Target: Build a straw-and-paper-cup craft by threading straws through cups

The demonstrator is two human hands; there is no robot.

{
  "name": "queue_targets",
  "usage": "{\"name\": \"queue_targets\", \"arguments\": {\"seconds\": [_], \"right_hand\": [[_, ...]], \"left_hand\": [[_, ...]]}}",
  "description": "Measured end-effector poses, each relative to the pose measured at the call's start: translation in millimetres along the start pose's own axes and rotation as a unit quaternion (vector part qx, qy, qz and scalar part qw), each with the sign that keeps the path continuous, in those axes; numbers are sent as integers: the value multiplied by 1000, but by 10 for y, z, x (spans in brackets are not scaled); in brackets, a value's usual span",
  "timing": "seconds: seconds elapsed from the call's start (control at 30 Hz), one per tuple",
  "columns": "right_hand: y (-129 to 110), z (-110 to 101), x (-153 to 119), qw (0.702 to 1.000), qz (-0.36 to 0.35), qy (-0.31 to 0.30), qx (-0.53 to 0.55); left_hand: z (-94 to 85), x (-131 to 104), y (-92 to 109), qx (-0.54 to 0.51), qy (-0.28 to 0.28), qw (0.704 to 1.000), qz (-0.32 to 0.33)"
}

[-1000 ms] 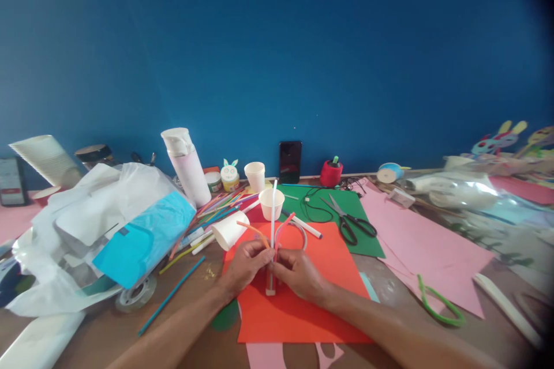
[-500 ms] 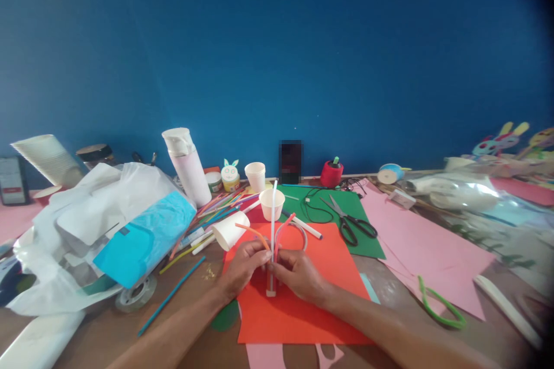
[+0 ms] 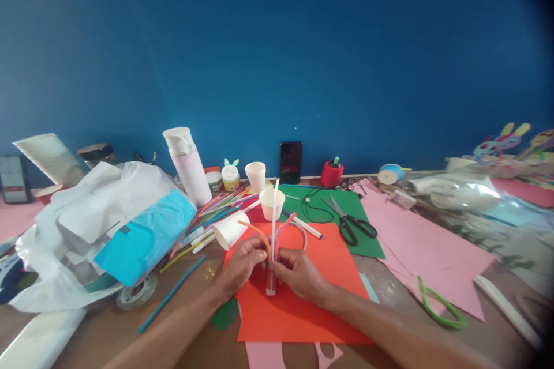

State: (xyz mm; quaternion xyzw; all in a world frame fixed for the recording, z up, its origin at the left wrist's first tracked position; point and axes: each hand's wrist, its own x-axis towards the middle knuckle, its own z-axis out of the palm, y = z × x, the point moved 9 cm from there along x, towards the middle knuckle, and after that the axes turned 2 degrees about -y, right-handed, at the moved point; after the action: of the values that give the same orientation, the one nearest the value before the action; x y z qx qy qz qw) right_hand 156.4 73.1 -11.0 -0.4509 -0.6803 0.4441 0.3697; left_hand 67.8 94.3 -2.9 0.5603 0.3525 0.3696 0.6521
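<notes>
Over the orange-red paper sheet (image 3: pixel 311 311), both hands meet around a small bundle of pipe cleaners. A white pipe cleaner (image 3: pixel 274 213) stands nearly upright in it, its lower end bound by a pale band (image 3: pixel 270 292). My left hand (image 3: pixel 244 262) pinches at the orange pipe cleaner (image 3: pixel 255 229), which curves out to the left. My right hand (image 3: pixel 300 274) grips the bundle from the right, by the pink pipe cleaner (image 3: pixel 285 223) and a grey looped one (image 3: pixel 305 236). The fingertips partly hide the middle of the bundle.
Behind the hands are white paper cups (image 3: pixel 272 204), black-handled scissors (image 3: pixel 348 225) on green paper (image 3: pixel 367 245) and a phone (image 3: pixel 291 161). Plastic bags (image 3: pixel 142 184) and a tape roll (image 3: pixel 136 294) lie left; pink paper (image 3: pixel 415 230) and a green pipe cleaner (image 3: pixel 437 314) lie right.
The left hand's fingers have shifted slightly along the orange pipe cleaner, which now bends a little more to the right. The right hand stays nearly in place.
</notes>
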Motion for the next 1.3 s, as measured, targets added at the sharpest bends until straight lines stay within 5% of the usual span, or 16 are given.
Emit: {"name": "queue_targets", "arguments": {"seconds": [1.3], "right_hand": [[-68, 5, 9, 999, -8, -14, 33]], "left_hand": [[-5, -6, 171, 126, 20, 991, 44]]}}
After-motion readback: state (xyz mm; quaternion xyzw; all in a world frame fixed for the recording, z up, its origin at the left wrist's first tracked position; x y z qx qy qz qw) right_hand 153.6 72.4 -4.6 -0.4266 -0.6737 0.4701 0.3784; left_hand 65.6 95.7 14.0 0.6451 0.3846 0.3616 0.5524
